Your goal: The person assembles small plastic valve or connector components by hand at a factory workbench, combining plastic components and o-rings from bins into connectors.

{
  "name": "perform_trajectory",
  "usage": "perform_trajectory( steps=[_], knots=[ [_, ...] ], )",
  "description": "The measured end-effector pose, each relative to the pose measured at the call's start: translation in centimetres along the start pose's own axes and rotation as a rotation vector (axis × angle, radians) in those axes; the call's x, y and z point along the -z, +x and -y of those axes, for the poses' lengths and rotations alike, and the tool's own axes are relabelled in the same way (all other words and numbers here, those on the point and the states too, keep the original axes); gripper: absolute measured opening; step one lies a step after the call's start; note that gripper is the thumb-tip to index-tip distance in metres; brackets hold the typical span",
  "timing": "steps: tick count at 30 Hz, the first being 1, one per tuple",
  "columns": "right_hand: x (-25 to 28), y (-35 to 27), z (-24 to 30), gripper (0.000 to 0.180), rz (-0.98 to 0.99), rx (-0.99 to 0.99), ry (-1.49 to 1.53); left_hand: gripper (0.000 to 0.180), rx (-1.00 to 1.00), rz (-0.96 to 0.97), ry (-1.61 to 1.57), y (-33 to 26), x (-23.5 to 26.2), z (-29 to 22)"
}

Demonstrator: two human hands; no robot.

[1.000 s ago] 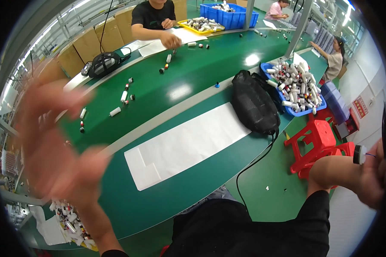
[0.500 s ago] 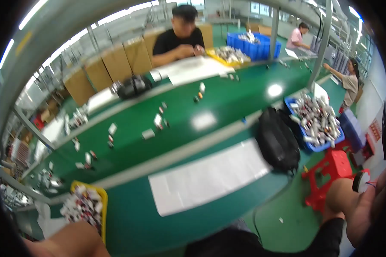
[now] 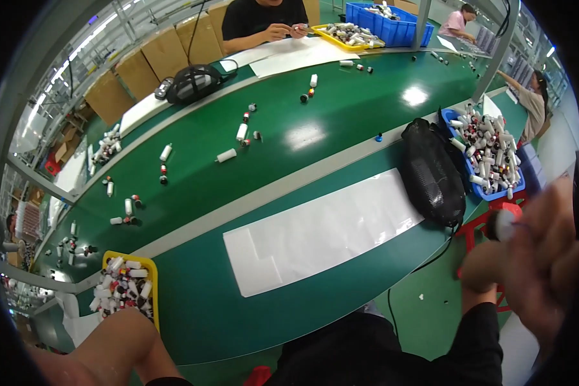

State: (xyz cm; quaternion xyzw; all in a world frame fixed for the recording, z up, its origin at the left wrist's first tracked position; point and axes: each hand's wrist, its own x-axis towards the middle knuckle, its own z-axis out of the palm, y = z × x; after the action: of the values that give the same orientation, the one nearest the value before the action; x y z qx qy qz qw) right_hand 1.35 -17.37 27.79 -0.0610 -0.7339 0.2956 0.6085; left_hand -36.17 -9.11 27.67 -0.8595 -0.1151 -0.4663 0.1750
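My right hand (image 3: 543, 270) is raised at the right edge, close up and blurred. Its fingers are closed on a small round part (image 3: 500, 225) with a dark rim and a pale face; a thin wire seems to trail from it. Of my left arm (image 3: 125, 334) only the bent elbow and some forearm show at the lower left; the hand lies outside the picture. Beside that elbow is a yellow tray (image 3: 154, 276) of small white, red and black cylindrical parts. Beyond my right hand a blue bin (image 3: 479, 190) holds many similar white parts.
A white sheet (image 3: 321, 231) lies on the green bench before me, with a black bag (image 3: 431, 174) at its right end. Beyond runs a green belt (image 3: 206, 186) with scattered parts. Across it sits a co-worker (image 3: 264, 22). A red stool (image 3: 469, 231) stands below the blue bin.
The view has tilted down, so the bench and belt sit higher. My right hand has moved up with the round part, which has turned. The left elbow shows more fully.
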Motion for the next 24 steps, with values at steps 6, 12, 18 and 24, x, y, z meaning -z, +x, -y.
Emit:
perform_trajectory(
  steps=[6, 12, 18, 24],
  knots=[
    [1.9, -2.0, -12.5, 0.064, -0.470, -0.419, -0.091, 0.018, 0.456, -0.223, -0.327, -1.2, -6.0, 1.7],
    [1.8, -5.5, -25.5, 0.041, -0.344, -0.686, -0.662, 0.029, 1.367, 0.497, -1.593, -7.7, -25.0, 0.6],
    [-0.9, -10.4, -28.0, 0.035, -0.218, -0.398, -1.188, 0.032, 1.683, -0.126, -1.912, -12.6, -31.6, 0.7],
    [-1.3, -11.8, -27.9, 0.055, -0.138, -0.920, -0.637, 0.034, 1.667, -0.200, -1.765, -14.6, -32.4, 1.9]
  ],
)
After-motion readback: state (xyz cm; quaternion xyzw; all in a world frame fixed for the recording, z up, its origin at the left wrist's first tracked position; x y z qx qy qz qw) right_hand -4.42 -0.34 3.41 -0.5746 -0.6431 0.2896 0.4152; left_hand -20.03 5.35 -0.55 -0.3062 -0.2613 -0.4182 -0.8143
